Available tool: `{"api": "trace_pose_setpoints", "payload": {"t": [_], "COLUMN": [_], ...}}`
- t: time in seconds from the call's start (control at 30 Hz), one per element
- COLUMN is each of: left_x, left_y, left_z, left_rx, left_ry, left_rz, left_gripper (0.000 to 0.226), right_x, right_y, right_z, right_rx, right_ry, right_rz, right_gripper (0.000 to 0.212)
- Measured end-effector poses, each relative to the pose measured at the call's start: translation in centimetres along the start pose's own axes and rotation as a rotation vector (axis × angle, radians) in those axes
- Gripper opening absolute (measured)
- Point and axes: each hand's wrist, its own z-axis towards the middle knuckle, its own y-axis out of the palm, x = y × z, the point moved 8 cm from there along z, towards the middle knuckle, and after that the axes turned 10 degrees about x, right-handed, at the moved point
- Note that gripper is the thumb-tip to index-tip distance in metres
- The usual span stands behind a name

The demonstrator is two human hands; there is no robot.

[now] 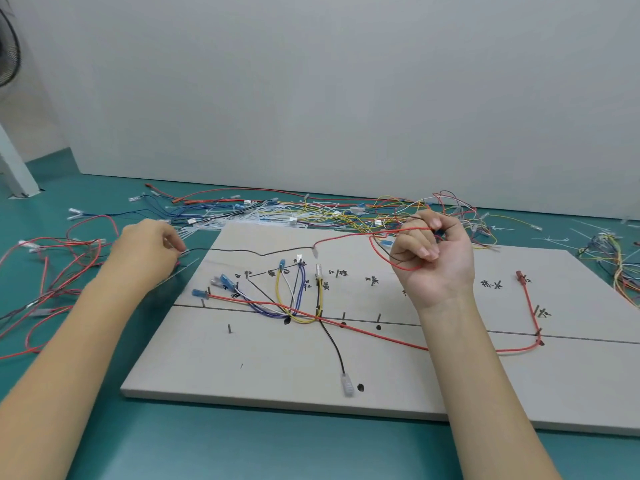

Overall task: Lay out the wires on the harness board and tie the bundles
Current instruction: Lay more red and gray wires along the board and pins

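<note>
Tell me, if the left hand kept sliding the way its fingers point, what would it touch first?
Probably the harness board. The left hand, pinching a black wire, points right toward the board's near left edge; depth is hard to judge from this view.

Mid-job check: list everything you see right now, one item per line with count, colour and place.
harness board: one, pale grey, on the green table
routed wires: several, red, black, yellow, purple, white, pinned across the board
loose wires: many, mixed colours, heaped behind the board
red wires: several, left of the board
wire bundle: one, mixed colours, far right
fan: one, black, top left
left hand: pinches a black wire at the board's left edge
right hand: grips a red wire above the board
</note>
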Motion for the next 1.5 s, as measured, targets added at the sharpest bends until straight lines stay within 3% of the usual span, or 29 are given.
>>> {"api": "trace_pose_setpoints", "payload": {"t": [0.1, 0.27, 0.43, 0.57, 0.67, 0.83, 0.9, 1.03, 1.3, 1.4, 1.5], "left_x": [-1.7, -2.2, 3.0, 9.0, 12.7, 15.1, 15.0, 14.0, 11.8, 11.0, 10.8], "left_y": [-0.6, -1.1, -1.2, -0.9, -0.3, 2.0, 2.5, 0.1, -7.2, -7.4, -5.4], "left_z": [0.0, -0.1, -1.2, -4.2, -7.0, -9.9, -9.8, -8.2, -6.1, -5.2, -4.5], "left_rx": [0.037, 0.037, 0.134, 0.084, -0.018, -0.156, -0.185, -0.036, 0.400, 0.313, 0.001], "left_ry": [-0.112, -0.146, 0.102, 0.344, 0.486, 0.607, 0.626, 0.580, 0.521, 0.381, 0.186], "left_rz": [0.128, 0.255, 0.160, -0.333, -0.509, -0.468, -0.426, -0.535, -0.652, -0.758, -0.910], "left_gripper": [0.026, 0.028, 0.024, 0.012, 0.010, 0.023, 0.013, 0.005, 0.005, 0.008, 0.022], "right_x": [-0.2, -0.5, 0.2, 0.9, 1.5, 2.7, 3.2, 3.4, 2.5, 2.7, 2.4], "right_y": [-0.4, -0.3, -0.2, 0.0, 0.1, 0.7, 1.1, 1.3, 0.4, 0.3, 0.5], "right_z": [0.0, -0.2, -0.2, -0.4, -0.5, -0.9, -1.1, -1.3, -0.6, -0.4, -0.3], "right_rx": [0.026, 0.016, 0.015, 0.009, 0.005, -0.076, -0.136, -0.153, 0.048, 0.091, 0.088], "right_ry": [-0.017, -0.015, -0.004, 0.020, 0.049, 0.139, 0.199, 0.192, 0.020, -0.063, -0.175], "right_rz": [0.019, 0.048, 0.046, 0.038, 0.031, 0.039, 0.041, -0.017, -0.225, -0.380, -0.524], "right_gripper": [0.022, 0.024, 0.024, 0.025, 0.026, 0.027, 0.027, 0.026, 0.030, 0.030, 0.026]}}
